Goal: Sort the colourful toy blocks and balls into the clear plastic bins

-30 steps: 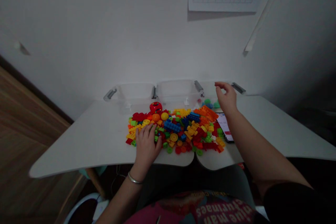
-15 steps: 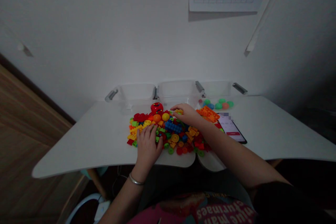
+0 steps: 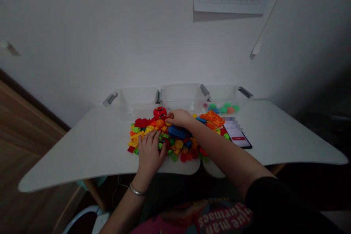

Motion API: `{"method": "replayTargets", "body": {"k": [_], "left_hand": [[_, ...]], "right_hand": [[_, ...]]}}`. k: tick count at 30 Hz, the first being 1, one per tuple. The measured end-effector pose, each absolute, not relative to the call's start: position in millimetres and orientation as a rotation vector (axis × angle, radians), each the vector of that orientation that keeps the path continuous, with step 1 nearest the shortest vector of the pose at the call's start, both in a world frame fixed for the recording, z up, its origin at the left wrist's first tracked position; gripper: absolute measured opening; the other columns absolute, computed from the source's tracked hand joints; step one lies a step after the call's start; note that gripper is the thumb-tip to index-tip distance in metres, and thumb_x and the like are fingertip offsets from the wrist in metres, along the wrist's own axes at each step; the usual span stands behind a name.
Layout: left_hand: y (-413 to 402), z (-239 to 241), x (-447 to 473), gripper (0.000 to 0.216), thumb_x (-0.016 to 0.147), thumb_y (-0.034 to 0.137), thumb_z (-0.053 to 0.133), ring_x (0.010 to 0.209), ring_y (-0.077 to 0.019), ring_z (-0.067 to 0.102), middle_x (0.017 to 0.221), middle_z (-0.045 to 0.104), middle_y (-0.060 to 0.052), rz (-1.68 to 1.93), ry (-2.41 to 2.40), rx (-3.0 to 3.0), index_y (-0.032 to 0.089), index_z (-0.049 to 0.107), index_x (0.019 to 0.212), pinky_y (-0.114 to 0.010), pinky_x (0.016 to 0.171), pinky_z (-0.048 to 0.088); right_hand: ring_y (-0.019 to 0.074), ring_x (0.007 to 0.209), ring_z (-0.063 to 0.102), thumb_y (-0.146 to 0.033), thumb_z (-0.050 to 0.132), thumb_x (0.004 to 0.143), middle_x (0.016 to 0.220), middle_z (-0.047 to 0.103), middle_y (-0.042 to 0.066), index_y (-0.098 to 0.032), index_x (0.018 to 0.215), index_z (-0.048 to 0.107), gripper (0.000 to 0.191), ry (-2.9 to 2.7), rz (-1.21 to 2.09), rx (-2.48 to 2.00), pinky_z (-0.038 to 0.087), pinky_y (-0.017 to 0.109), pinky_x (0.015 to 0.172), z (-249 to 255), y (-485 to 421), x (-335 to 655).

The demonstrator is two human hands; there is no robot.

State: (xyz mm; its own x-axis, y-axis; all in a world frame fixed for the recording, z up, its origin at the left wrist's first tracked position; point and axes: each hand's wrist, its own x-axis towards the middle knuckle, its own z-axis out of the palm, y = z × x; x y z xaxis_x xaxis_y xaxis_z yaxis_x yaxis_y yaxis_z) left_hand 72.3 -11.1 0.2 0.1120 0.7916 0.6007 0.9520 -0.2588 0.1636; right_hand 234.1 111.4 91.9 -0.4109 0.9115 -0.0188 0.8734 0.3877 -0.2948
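A heap of small plastic building blocks in many colours covers the middle of the table. My left hand lies palm down on the near left of it, fingers spread over yellow and green pieces, holding nothing visible. At the heap's back, my right hand has its fingers curled down round a yellow ball, which they mostly hide. Just left of those fingertips are an orange ball and a red piece with a face. A blue studded block lies below the right hand.
Clear plastic bins with grey handles stand along the wall. Green, blue and orange balls show in the right bin. A phone lies right of the heap, beside orange studded blocks. The white table has a notched front edge.
My right hand has moved left along the back of the heap, and its fingers have come down over the yellow ball. My left hand has stayed on the heap. The view has shifted slightly.
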Motion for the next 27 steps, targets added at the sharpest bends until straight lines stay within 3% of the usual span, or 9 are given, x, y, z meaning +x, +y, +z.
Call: {"method": "replayTargets", "body": {"k": [5, 13, 20, 23, 27], "left_hand": [[-12, 0, 72, 0.048, 0.091, 0.034, 0.048, 0.123, -0.0348, 0.053, 0.134, 0.061, -0.017, -0.863, -1.703, -2.133, 0.012, 0.058, 0.132, -0.061, 0.112, 0.029], [-12, -1, 73, 0.048, 0.09, 0.032, 0.051, 0.124, -0.0337, 0.053, 0.135, 0.061, -0.016, -0.868, -1.72, -2.112, 0.013, 0.058, 0.133, -0.059, 0.115, 0.026], [-13, 0, 73, 0.048, 0.09, 0.032, 0.051, 0.125, -0.0339, 0.052, 0.135, 0.061, -0.016, -0.901, -1.737, -2.122, 0.016, 0.057, 0.134, -0.061, 0.116, 0.025], [-14, 0, 73, 0.047, 0.09, 0.032, 0.051, 0.125, -0.0339, 0.053, 0.134, 0.061, -0.016, -0.9, -1.742, -2.136, 0.015, 0.058, 0.133, -0.061, 0.115, 0.026], [-14, 0, 73, 0.047, 0.09, 0.033, 0.051, 0.124, -0.0344, 0.053, 0.134, 0.061, -0.016, -0.882, -1.745, -2.132, 0.014, 0.058, 0.132, -0.062, 0.114, 0.027]], "right_hand": [[0.0305, 0.112, 0.066, -0.052, 0.064, 0.079, 0.122, 0.071, 0.01, -0.024, 0.114, 0.071, 0.045, -2.514, 0.363, -1.828, 0.051, 0.041, 0.093, 108, 105, 218], [0.0314, 0.114, 0.065, -0.04, 0.069, 0.075, 0.123, 0.07, 0.013, -0.02, 0.119, 0.068, 0.048, -2.444, 0.356, -1.875, 0.05, 0.043, 0.095, 114, 103, 214], [0.0198, 0.098, 0.066, -0.033, 0.069, 0.075, 0.109, 0.072, 0.004, -0.022, 0.117, 0.066, 0.043, -2.082, 0.605, -1.387, 0.051, 0.032, 0.087, 91, 105, 245], [0.0194, 0.096, 0.064, -0.029, 0.069, 0.072, 0.108, 0.07, 0.006, -0.02, 0.111, 0.066, 0.04, -1.897, 0.56, -1.213, 0.051, 0.035, 0.089, 80, 104, 267], [0.0195, 0.093, 0.063, -0.038, 0.067, 0.075, 0.112, 0.066, 0.008, -0.022, 0.109, 0.062, 0.038, -1.609, 0.379, -1.04, 0.052, 0.039, 0.088, 77, 104, 309]]}}
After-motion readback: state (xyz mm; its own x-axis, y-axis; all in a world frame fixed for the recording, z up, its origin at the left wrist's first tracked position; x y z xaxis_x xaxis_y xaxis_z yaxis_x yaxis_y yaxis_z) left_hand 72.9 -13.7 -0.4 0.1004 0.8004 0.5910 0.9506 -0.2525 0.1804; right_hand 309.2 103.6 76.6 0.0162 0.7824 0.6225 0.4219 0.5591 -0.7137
